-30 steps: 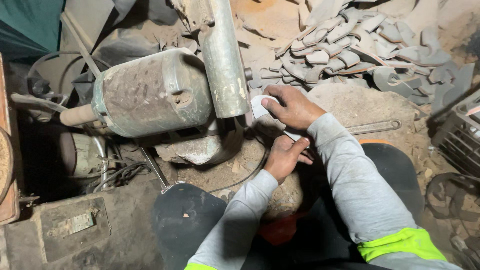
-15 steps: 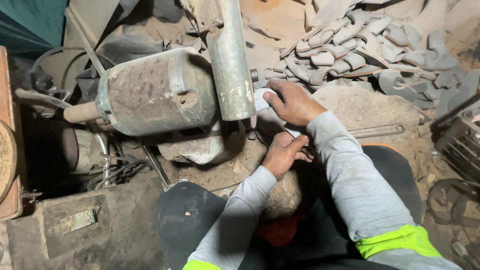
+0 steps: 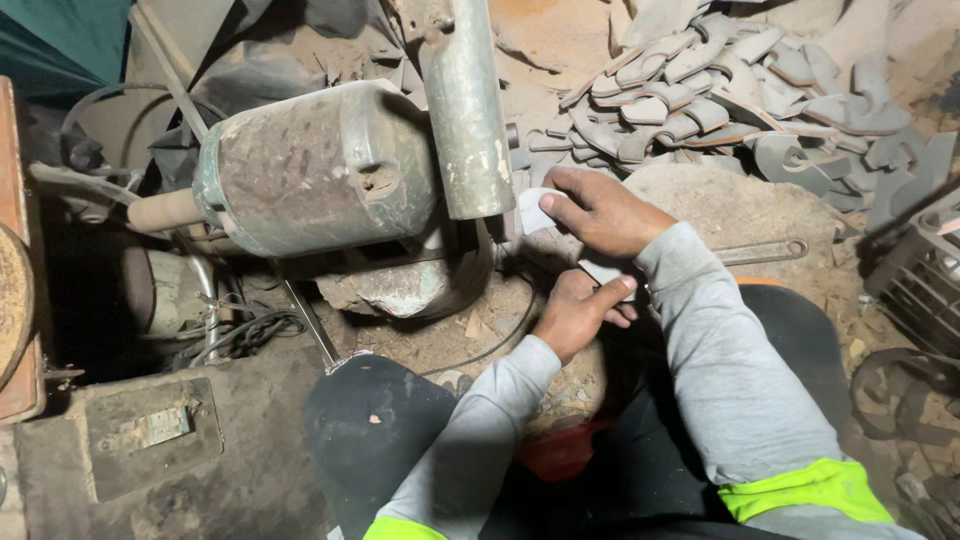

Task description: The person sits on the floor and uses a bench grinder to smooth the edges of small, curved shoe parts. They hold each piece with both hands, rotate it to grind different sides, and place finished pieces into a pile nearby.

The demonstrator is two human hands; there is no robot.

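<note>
Partly hidden, a white piece [image 3: 530,208] meets the right hand [image 3: 600,210].

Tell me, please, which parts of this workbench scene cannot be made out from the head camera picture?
- The pale flat piece under the right hand: its far end is hidden behind the vertical metal pipe.
- What the left hand grips: covered by its fingers and the right forearm.
- Whatever the piece presses against: hidden by the pipe and the dusty motor housing.
- The pile of cut soles: cut off by the top edge.
</note>
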